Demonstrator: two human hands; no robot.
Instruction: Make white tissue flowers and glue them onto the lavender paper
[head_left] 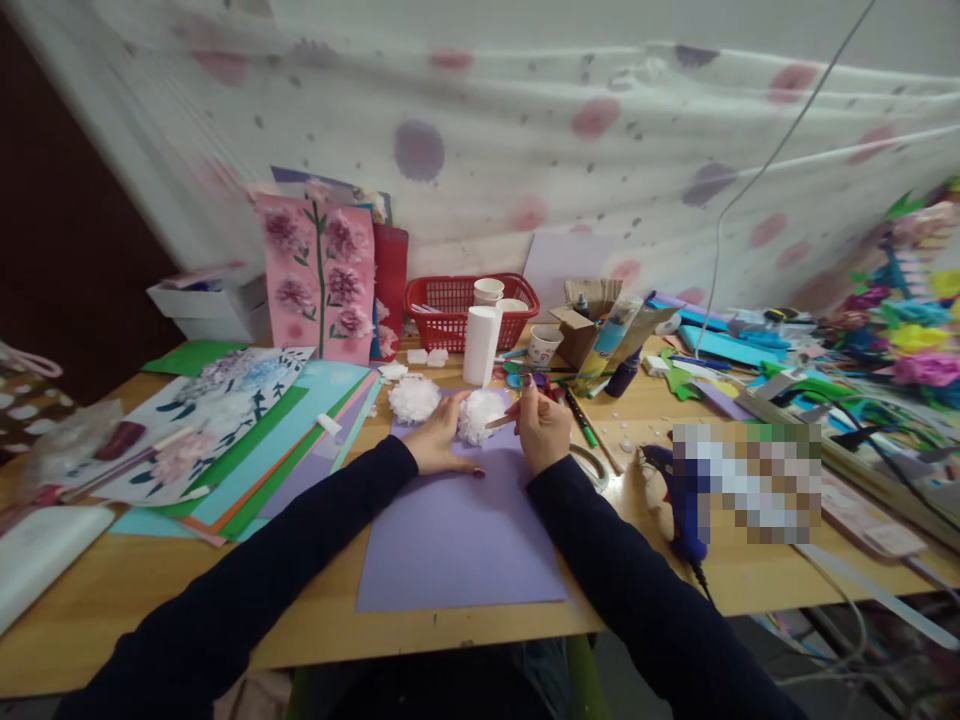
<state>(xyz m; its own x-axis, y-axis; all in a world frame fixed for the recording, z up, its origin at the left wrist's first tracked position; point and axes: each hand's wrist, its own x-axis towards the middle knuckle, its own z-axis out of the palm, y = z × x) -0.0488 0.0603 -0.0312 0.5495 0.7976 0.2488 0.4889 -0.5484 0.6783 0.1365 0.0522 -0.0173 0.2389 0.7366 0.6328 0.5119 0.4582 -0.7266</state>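
Observation:
A purple sheet (461,545) lies on the table in front of me. Near its top edge are two fluffy white paper flowers, one on the left (414,399) and one on the right (478,415). My left hand (441,442) rests at the left side of the right flower, thumb and fingers spread apart. My right hand (541,425) is closed around a thin pointed stick (501,422), whose tip touches that flower's petals. Behind the flowers stands a white paper roll (481,346).
A red basket (442,326) and paper cup (544,345) stand behind. Colored sheets (251,450) and flower pictures (319,270) are left. A blue glue gun (684,510), tape roll (589,466), green marker (582,420) and power strip (832,430) lie right.

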